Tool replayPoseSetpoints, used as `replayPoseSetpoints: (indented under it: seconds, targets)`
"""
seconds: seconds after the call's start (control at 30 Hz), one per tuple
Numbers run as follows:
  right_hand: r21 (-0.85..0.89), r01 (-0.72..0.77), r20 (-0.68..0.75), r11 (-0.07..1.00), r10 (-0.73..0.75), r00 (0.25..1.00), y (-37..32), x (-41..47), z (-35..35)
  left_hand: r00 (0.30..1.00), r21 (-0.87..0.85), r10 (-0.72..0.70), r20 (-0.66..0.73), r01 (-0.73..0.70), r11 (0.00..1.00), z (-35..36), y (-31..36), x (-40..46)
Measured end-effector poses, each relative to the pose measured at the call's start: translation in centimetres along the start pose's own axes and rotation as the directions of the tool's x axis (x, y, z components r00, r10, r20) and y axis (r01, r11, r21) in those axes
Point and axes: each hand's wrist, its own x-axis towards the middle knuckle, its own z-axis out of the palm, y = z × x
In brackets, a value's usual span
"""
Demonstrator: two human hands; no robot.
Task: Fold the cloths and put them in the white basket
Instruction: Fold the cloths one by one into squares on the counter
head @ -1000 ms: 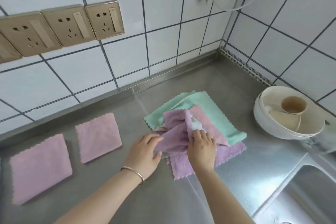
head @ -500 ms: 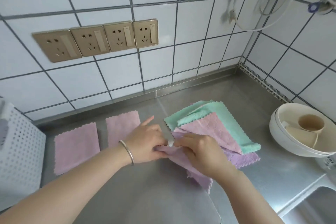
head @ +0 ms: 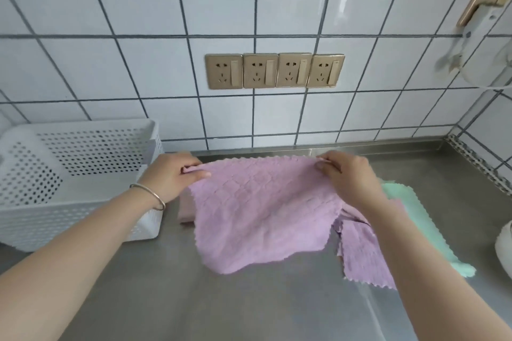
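Your left hand point(head: 174, 174) pinches the top left corner of a purple cloth point(head: 263, 213), thumb over the edge, and your right hand point(head: 346, 177) pinches the top right corner in the same way. Between the two grips the upper edge is pulled nearly straight, lifted above the steel counter point(head: 249, 304) near its back edge, and the rest of the cloth hangs down and forward with its lower edge sagging onto the counter. A bangle point(head: 151, 195) sits on your left wrist. Under your right forearm lies another purple cloth point(head: 365, 255), flat on the counter, and a green cloth point(head: 415, 219) shows beneath it toward the right edge. A pink cloth point(head: 185, 210) peeks out behind the held one's left side. The white basket point(head: 69, 163) stands at the left of the counter, against the tiled wall point(head: 277, 8), just beside your left wrist. Four gold sockets point(head: 274, 70) sit on the wall above.
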Motion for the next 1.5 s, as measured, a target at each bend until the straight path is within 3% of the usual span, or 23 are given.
replayPoseSetpoints:
  seconds: [0.1, 0.17, 0.27, 0.37, 0.47, 0.57, 0.77, 0.87, 1.0, 1.1, 1.2, 1.27, 1.37, 1.5]
  targets:
    - [0.102, 0.104, -0.131, 0.989, -0.090, 0.987, -1.9, -0.8, -0.4, 0.991, -0.074, 0.015, -0.130, -0.025, 0.997, -2.2, -0.1, -2.2]
    - [0.124, 0.149, -0.131, 0.981, -0.132, 0.983, -2.4, -2.3, -0.6, 0.989, -0.081, 0.070, -0.128, -0.080, 0.993, -3.0, -0.2, -4.9]
    - [0.079, 0.057, 0.104, 0.995, -0.065, 0.992, -2.0, -5.4, -0.1, 0.995, -0.129, 0.105, -0.003, -0.104, 0.986, -2.2, -0.6, -10.1]
    - [0.052, -0.069, 0.370, 0.996, 0.045, 0.928, 0.2, -8.1, 2.2, 0.972, -0.122, 0.063, 0.228, -0.035, 0.992, 0.9, -1.8, -14.8]
    - [-0.018, -0.143, 0.558, 0.990, 0.129, 0.820, 3.2, -10.8, 5.7, 0.879, -0.070, -0.088, 0.468, 0.137, 0.988, 4.9, -3.6, -18.3]
    - [-0.081, -0.197, 0.705, 0.977, 0.196, 0.682, 5.7, -13.6, 9.4, 0.769, -0.005, -0.197, 0.608, 0.252, 0.968, 7.6, -5.1, -21.2]
    - [-0.197, -0.146, 0.843, 0.969, 0.243, 0.479, 7.8, -16.8, 11.9, 0.565, 0.189, -0.384, 0.730, 0.372, 0.909, 9.8, -5.7, -23.2]
    - [-0.221, -0.092, 0.894, 0.971, 0.239, 0.378, 8.2, -17.3, 12.3, 0.469, 0.239, -0.396, 0.789, 0.359, 0.902, 10.1, -6.1, -23.5]
    - [-0.244, -0.115, 0.912, 0.963, 0.268, 0.309, 8.4, -16.8, 12.4, 0.432, 0.212, -0.396, 0.810, 0.415, 0.885, 9.8, -6.2, -22.6]
    - [-0.220, -0.206, 0.881, 0.953, 0.285, 0.378, 8.3, -15.7, 12.7, 0.513, 0.091, -0.432, 0.742, 0.561, 0.823, 9.8, -6.8, -21.6]
    - [-0.114, -0.378, 0.766, 0.919, 0.323, 0.555, 8.0, -13.8, 13.5, 0.587, -0.115, -0.523, 0.618, 0.726, 0.678, 10.1, -7.1, -20.2]
    - [0.010, -0.526, 0.675, 0.851, 0.382, 0.631, 7.7, -12.6, 14.0, 0.595, -0.216, -0.601, 0.534, 0.783, 0.583, 10.6, -7.4, -19.3]
    - [0.124, -0.597, 0.609, 0.792, 0.414, 0.676, 7.6, -11.3, 15.5, 0.588, -0.338, -0.666, 0.459, 0.809, 0.481, 11.5, -7.5, -17.8]
    - [0.074, -0.580, 0.554, 0.812, 0.449, 0.700, 7.9, -10.4, 17.5, 0.563, -0.290, -0.746, 0.356, 0.826, 0.484, 13.3, -8.3, -15.9]
